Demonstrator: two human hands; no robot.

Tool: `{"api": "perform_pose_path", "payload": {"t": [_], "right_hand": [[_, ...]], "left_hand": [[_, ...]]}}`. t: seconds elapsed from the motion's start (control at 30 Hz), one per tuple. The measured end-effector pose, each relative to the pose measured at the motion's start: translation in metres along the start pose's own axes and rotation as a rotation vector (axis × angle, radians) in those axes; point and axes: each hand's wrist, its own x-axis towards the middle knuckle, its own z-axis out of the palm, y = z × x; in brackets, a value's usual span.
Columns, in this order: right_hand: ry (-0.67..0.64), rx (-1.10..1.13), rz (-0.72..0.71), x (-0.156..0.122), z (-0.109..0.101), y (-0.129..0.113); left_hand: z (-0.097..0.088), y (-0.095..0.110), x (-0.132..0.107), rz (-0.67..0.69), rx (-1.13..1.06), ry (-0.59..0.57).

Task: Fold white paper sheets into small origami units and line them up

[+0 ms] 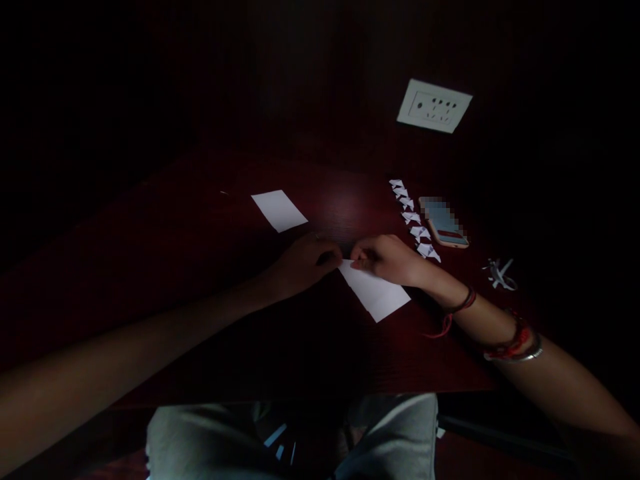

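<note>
A white sheet of paper [376, 293] lies on the dark red table [200, 267] in front of me. My left hand [305, 261] has its fingers curled and pinches the sheet's far corner. My right hand [387, 259] also pinches that far edge, fingers closed, just right of the left hand. The two hands almost touch. Red cords and bracelets circle my right wrist.
A second white sheet [279, 210] lies further back on the left. A row of several small folded paper pieces [414, 220] runs beside a phone [443, 223]. A small white object [500, 275] sits at the right. A wall socket [434, 106] is beyond the table.
</note>
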Motion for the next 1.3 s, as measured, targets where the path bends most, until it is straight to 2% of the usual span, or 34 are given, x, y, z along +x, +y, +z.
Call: {"api": "perform_pose_path", "payload": {"t": [0.1,0.2,0.3,0.4,0.5,0.63,0.73,0.83,0.9,0.93,0.97,1.03,1.1,1.17,1.23,1.3], "right_hand": [[0.095,-0.026,-0.091,-0.003,-0.003,-0.008],[0.149,-0.04,-0.11,-0.007,-0.007,-0.012],[0.148,-0.021,-0.058,-0.019,-0.013,-0.004],[0.111,0.012,0.034,-0.037,-0.02,0.015],[0.183,0.085,0.104,-0.048,-0.022,0.028],[0.219,0.185,-0.061,-0.04,-0.018,0.013],[0.103,0.165,-0.052,-0.03,-0.015,-0.002],[0.083,0.238,0.042,-0.032,-0.014,0.001],[0.109,0.319,0.107,-0.038,-0.012,0.009],[0.124,0.365,0.14,-0.041,-0.01,0.014],[0.145,0.419,0.17,-0.043,-0.008,0.018],[0.196,0.524,0.226,-0.044,-0.002,0.024],[0.23,0.623,0.274,-0.041,0.006,0.026],[0.246,0.675,0.31,-0.037,0.013,0.026],[0.26,0.64,0.316,-0.033,0.019,0.028],[0.269,0.551,0.284,-0.03,0.023,0.03]], "left_hand": [[-0.008,0.011,0.005,0.011,0.004,0.066],[-0.017,0.018,0.006,0.008,0.011,0.119],[-0.024,0.014,0.003,-0.036,-0.029,0.117],[-0.028,0.003,-0.001,-0.102,-0.066,0.084],[-0.027,-0.002,-0.002,-0.159,-0.079,0.042],[-0.023,0.014,0.005,-0.085,-0.051,-0.005],[-0.028,0.023,0.012,-0.032,-0.041,0.014],[-0.039,0.006,0.016,-0.065,-0.048,0.038],[-0.044,-0.013,0.016,-0.159,-0.006,0.165],[-0.045,-0.02,0.016,-0.196,0.006,0.192],[-0.044,-0.025,0.015,-0.229,0.025,0.227],[-0.037,-0.023,0.011,-0.15,0.057,0.225],[-0.024,-0.008,0.004,-0.085,0.078,0.205],[-0.01,0.013,-0.004,0.016,0.206,0.171],[0.003,0.028,-0.012,0.101,0.312,0.106],[0.012,0.032,-0.017,0.17,0.364,0.026]]}}
